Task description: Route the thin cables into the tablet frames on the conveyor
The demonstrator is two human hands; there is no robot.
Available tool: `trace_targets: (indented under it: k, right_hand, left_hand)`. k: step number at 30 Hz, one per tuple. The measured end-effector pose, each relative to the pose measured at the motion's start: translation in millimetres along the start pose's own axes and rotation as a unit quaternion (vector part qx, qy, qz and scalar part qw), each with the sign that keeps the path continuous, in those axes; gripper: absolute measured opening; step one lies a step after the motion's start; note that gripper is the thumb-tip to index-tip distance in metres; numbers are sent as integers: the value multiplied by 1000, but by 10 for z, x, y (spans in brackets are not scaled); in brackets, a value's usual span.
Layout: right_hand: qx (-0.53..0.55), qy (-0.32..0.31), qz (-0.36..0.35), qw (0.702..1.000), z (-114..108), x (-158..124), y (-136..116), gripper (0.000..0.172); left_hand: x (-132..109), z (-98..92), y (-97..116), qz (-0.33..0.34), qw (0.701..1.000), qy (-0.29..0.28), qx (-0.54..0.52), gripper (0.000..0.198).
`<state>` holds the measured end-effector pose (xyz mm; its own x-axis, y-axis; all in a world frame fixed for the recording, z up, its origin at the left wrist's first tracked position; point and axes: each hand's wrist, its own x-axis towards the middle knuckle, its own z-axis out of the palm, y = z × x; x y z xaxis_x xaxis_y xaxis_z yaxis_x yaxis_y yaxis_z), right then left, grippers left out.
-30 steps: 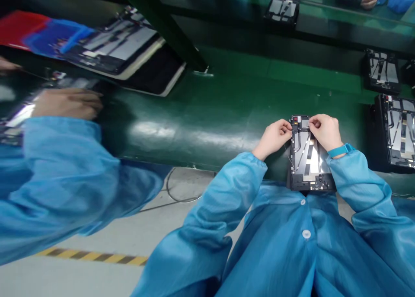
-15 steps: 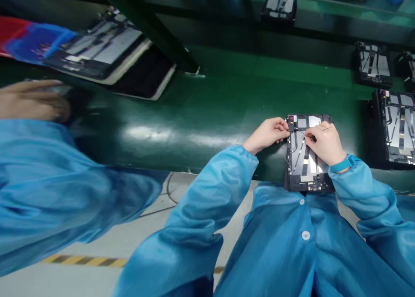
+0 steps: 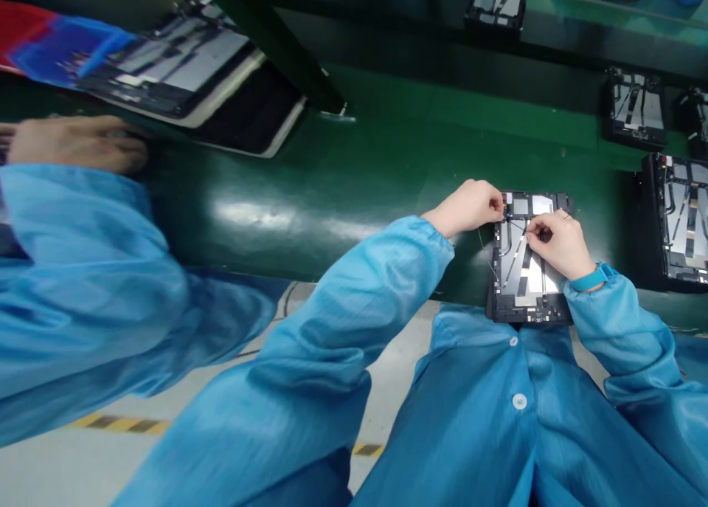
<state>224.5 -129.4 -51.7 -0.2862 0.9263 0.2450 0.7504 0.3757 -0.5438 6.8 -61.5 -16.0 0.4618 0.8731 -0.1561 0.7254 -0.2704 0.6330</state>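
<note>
Right fingers (image 3: 535, 230): thumb and forefinger pressed together, pinching a thin black wire (image 3: 569, 215) just above the middle of the frame.

Left fingers (image 3: 498, 204): bunched together and clamped at the frame's top-left corner; the fingertips hide exactly what they grip.

Right hand (image 3: 556, 245): over the frame's upper half, with a teal wristband (image 3: 591, 278) on the wrist.

Left hand (image 3: 467, 208): just beyond the frame's left edge, reaching in from that side.

Frame (image 3: 531, 260): a dark tablet housing with silver panels and black strips, lying flat on the belt, its long sides running away from the person, between both hands.

Loose lead (image 3: 487, 256): a second thin wire, curving out past the frame's left edge.

Belt (image 3: 343, 153): glossy green, under the frame.

Other housings (image 3: 683, 219): three or more of the same kind, well to the right of the frame and beyond it.

Smock (image 3: 498, 426): blue and buttoned, directly below the frame, with matching sleeves.

Co-worker's hand (image 3: 77, 144): well left of the frame, above a blue sleeve (image 3: 94, 285).

Tablet (image 3: 177, 60): far left of the frame, beside that hand.
</note>
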Motion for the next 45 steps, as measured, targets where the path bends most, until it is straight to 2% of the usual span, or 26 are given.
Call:
trace_targets:
  k: [3,8,12,16,19,21,23,25,27,29,31,33,36,38,41,43,45]
  right_hand:
    - [13,1,11,1000,9,-3,4,15]
    - [16,-14,21,1000,19,7,-48,16]
    - [29,0,36,999,-63,-14,-15,12]
    - [80,60,110,989,-207,-47,147,7]
    - [94,88,151,980,-262,-5,241,10]
    - [42,92,135,986,-266,58,243,8]
    - [-45,79,86,992,-257,124,204,10]
    - [-122,48,29,991,-254,162,149,15]
    - [-152,13,-11,988,-272,150,108,18]
    - [-130,-4,-28,991,-311,94,107,17]
    - [-69,2,-14,998,-349,19,158,14]
    - [7,21,30,999,-364,-43,251,11]
    - [103,62,115,986,-334,-84,405,9]
    - [145,85,149,974,-302,-82,480,12]
    - [178,88,162,967,-277,-69,542,14]
    - [193,78,163,964,-275,-66,568,16]
    - [205,67,162,963,-276,-72,593,17]
  left_hand:
    - [121,-74,19,43,996,-49,56,13]
    - [238,-89,57,51,993,-89,65,19]
    - [200,-70,184,45,988,-78,128,21]
    - [53,-60,320,34,979,-69,190,18]
    - [-129,36,408,17,983,-34,179,14]
    - [-260,166,488,-13,986,-14,168,20]
    - [-364,316,589,-52,984,-12,170,27]
    - [-417,446,691,-81,981,-12,178,32]
    - [-417,531,763,-101,979,-4,180,35]
    - [-390,568,786,-110,979,1,172,35]
    - [-368,572,767,-114,981,2,154,32]
    - [-366,562,728,-113,984,1,134,28]
    - [-369,550,685,-111,986,1,123,25]
    - [-329,554,667,-94,988,19,124,25]
    - [-163,579,630,-4,992,59,114,22]
    - [-1,600,585,62,992,60,88,20]
    - [158,613,532,93,993,41,53,20]
